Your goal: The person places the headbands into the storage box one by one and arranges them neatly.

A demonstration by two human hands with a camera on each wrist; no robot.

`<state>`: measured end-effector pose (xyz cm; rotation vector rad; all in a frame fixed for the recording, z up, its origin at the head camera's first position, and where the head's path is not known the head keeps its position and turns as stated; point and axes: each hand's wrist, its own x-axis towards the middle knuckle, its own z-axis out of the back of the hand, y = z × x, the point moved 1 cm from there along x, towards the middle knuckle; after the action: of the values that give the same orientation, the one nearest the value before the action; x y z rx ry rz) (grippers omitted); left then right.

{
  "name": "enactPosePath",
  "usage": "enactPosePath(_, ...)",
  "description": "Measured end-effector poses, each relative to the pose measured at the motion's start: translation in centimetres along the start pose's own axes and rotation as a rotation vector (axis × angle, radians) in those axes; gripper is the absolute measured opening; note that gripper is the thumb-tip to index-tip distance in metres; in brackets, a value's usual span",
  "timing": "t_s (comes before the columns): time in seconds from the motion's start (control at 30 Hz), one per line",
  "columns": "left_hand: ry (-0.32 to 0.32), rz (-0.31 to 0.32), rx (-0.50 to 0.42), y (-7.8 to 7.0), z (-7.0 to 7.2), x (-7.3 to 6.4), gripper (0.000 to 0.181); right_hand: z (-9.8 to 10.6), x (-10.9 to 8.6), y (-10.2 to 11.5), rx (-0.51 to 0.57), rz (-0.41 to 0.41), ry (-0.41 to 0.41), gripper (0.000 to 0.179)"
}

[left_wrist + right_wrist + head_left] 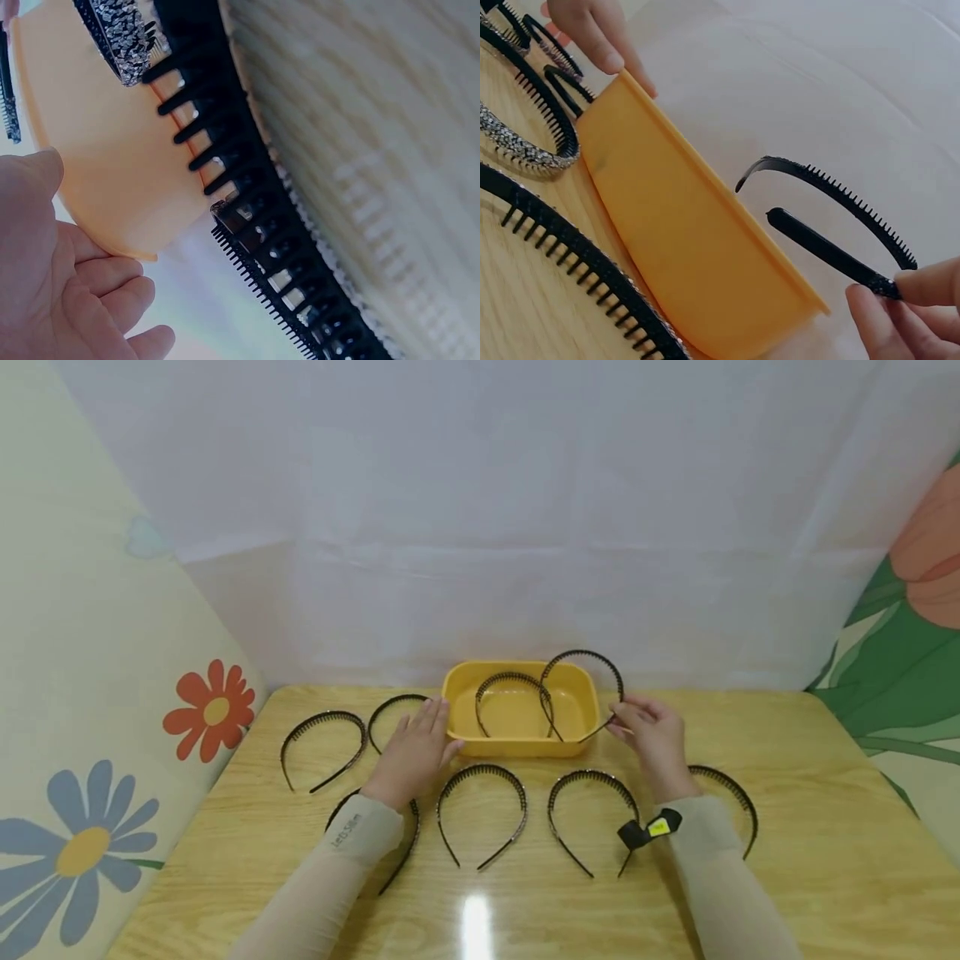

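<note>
A black toothed headband [582, 652] is pinched near one end by my right hand [651, 731]; its arc rises above the right part of a yellow plastic tub [525, 748]. Both tips of this headband [832, 247] show in the right wrist view, near the tub's rim. My left hand [417, 752] rests against the tub's left end, fingers mostly extended along the rim and thumb at the front corner. Inside the tub stands another black headband [513, 676]. Close to the left wrist camera, a headband with long teeth [259, 187] partly covers the tub.
Several glittery headbands lie on the wooden table [555, 910]: one at far left [322, 717], one behind the left hand [401, 697], one in the middle [483, 769], one right of it [592, 773]. Others lie partly under the forearms. White cloth [480, 527] hangs behind.
</note>
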<state>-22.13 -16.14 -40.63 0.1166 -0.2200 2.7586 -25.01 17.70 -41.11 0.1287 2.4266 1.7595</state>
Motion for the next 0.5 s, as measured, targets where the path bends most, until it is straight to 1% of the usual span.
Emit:
enactPosePath(0.2,-0.012,0.001,-0.009,-0.1,-0.3,-0.3,0.071,-1.1,0.0,-0.5,0.003,0.032,0.020,0.040)
enactPosePath(0.37,-0.010,0.004,-0.015,-0.1,-0.2,-0.3,0.072,-2.2,0.3,-0.7,-0.004,0.047,0.032,0.040)
enactPosePath(0.5,-0.014,0.008,-0.016,-0.1,-0.1,-0.2,0.072,-3.0,0.6,-0.9,-0.056,0.055,0.032,0.039)
